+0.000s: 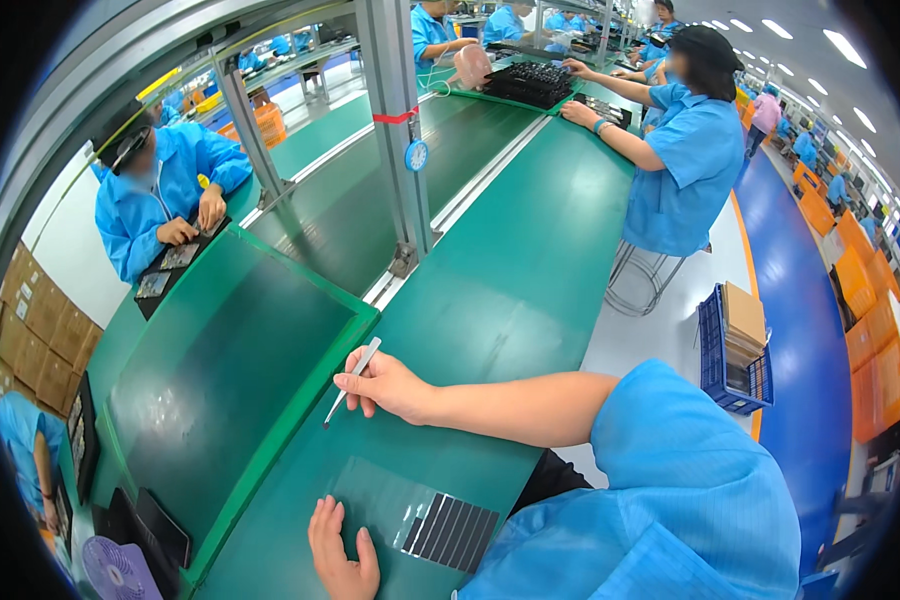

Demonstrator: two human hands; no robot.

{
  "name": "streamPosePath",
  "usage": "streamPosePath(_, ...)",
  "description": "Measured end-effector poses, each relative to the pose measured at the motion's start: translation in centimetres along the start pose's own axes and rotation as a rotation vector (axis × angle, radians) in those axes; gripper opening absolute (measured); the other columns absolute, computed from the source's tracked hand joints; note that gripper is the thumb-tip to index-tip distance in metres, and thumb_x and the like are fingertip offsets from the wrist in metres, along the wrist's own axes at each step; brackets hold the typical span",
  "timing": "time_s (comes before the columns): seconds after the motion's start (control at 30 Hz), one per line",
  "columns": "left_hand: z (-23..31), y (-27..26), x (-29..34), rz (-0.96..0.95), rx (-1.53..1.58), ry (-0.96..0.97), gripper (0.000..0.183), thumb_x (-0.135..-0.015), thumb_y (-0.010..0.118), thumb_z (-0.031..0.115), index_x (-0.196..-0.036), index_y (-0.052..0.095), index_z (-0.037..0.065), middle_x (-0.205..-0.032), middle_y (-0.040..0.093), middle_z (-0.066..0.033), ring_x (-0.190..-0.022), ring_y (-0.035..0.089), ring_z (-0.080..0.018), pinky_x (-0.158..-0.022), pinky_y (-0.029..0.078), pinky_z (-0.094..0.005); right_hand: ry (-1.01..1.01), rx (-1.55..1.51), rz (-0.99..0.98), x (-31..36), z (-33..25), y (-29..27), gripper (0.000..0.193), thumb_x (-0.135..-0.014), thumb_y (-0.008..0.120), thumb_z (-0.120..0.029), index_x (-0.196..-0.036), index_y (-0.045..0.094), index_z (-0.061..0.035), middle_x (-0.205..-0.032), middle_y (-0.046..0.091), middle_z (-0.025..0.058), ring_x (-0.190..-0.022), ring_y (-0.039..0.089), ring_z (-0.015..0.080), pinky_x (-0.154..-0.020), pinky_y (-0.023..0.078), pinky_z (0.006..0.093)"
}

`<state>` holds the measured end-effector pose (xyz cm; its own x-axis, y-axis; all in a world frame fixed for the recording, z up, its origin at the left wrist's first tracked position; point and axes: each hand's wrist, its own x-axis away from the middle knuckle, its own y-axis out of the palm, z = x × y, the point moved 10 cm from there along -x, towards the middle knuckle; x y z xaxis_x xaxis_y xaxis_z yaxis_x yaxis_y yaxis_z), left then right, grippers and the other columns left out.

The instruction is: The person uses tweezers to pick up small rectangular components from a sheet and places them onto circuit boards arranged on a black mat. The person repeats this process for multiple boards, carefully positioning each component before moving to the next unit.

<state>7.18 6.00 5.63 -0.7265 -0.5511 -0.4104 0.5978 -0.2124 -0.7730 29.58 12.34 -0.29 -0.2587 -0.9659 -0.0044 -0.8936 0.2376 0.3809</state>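
Here's the right hand, mid-frame, thumb and fingers closed around slim silver tweezers that slant down and left — a tiny dark speck sits at their tips, too small to identify. Down at the lower centre, the left hand is loose, its fingers apart, nothing visibly in its grasp. And there's the clear plastic sheet with its row of black strips, lying on the green counter just right of the left hand (whether the fingers touch the film, I can't tell). The strips stand nearly upright in the frame, tops leaning right — below and right of the tweezer tips, with the left hand clearly nearer.
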Motion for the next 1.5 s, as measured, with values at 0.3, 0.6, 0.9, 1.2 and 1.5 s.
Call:
streamPosePath(0.3,-0.9,0.3,0.4,0.006,0.071,-0.074,0.038,-0.080,0.057,0.002,-0.118,0.053,-0.004,-0.125,0.054,-0.0192,-0.119,0.048,-0.0383,-0.099,0.038,-0.0440,0.024,0.041,0.002,0.2,0.1,0.2,0.020,-0.092,0.058,-0.023,-0.090,0.046,-0.0079,-0.068,0.058,0.0047,-0.047,0.047,0.0077,-0.047,0.038,0.0230)
streamPosePath(0.6,-1.0,0.3,0.3,0.014,0.080,-0.081,0.038,-0.079,0.057,0.001,-0.117,0.053,-0.004,-0.124,0.055,-0.0191,-0.119,0.049,-0.0381,-0.099,0.039,-0.0438,0.023,0.042,-0.017,0.0,0.3,0.3,0.021,-0.093,0.058,-0.025,-0.090,0.045,-0.0092,-0.067,0.058,0.0038,-0.047,0.048,0.0068,-0.045,0.036,0.0207)
streamPosePath(0.9,-1.0,0.6,0.2,-0.004,0.066,-0.108,0.038,-0.079,0.057,0.002,-0.116,0.054,-0.003,-0.124,0.055,-0.0186,-0.119,0.048,-0.0376,-0.099,0.038,-0.0438,0.032,0.052,-0.004,0.2,0.0,0.2,0.019,-0.091,0.058,-0.022,-0.090,0.045,-0.0079,-0.067,0.057,0.0044,-0.047,0.047,0.0078,-0.047,0.037,0.0231)
streamPosePath(1.2,-1.4,0.1,0.9,0.023,0.064,-0.088,0.040,-0.075,0.062,0.000,-0.114,0.055,-0.002,-0.123,0.053,-0.0200,-0.118,0.048,-0.0394,-0.098,0.040,-0.0442,0.034,0.020,-0.034,-0.5,0.7,0.9,0.019,-0.090,0.061,-0.021,-0.092,0.046,-0.0086,-0.067,0.057,0.0045,-0.049,0.049,0.0085,-0.046,0.039,0.0231)
streamPosePath(1.5,-1.8,-0.3,0.5,0.070,0.083,-0.079,0.039,-0.074,0.064,0.001,-0.113,0.058,-0.001,-0.120,0.058,-0.0167,-0.117,0.052,-0.0355,-0.097,0.042,-0.0424,0.043,-0.003,0.031,0.2,0.2,0.2,0.018,-0.090,0.062,-0.020,-0.091,0.048,-0.0079,-0.067,0.059,0.0057,-0.048,0.048,0.0088,-0.046,0.037,0.0207)
